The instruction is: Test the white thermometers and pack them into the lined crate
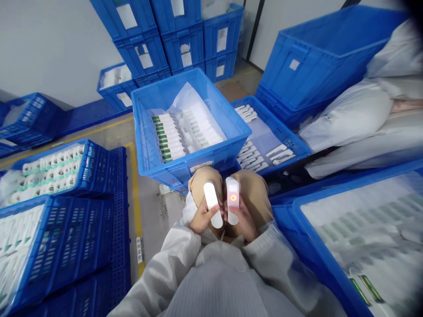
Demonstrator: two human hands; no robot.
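Note:
My left hand (201, 216) is closed around a long white rounded plastic piece (211, 198), held tilted above my lap. Beside it, my right hand (244, 218) grips a white handheld device (233, 187) with a lit red-orange spot and a small bright grid above it. The two pieces are side by side, slightly apart. Just ahead of my knees stands a blue bin (194, 163) lined with white sheet. Inside it lies a row of white pieces with green ends (170, 136), with paler white pieces (201, 125) alongside.
A low blue crate (297, 141) to the right holds white parts. Blue crates (99, 176) with white items stand left; another bin (299, 211) is at my right. Stacked bins (185, 48) rise behind. A person in white clothing (360, 110) sits at the right.

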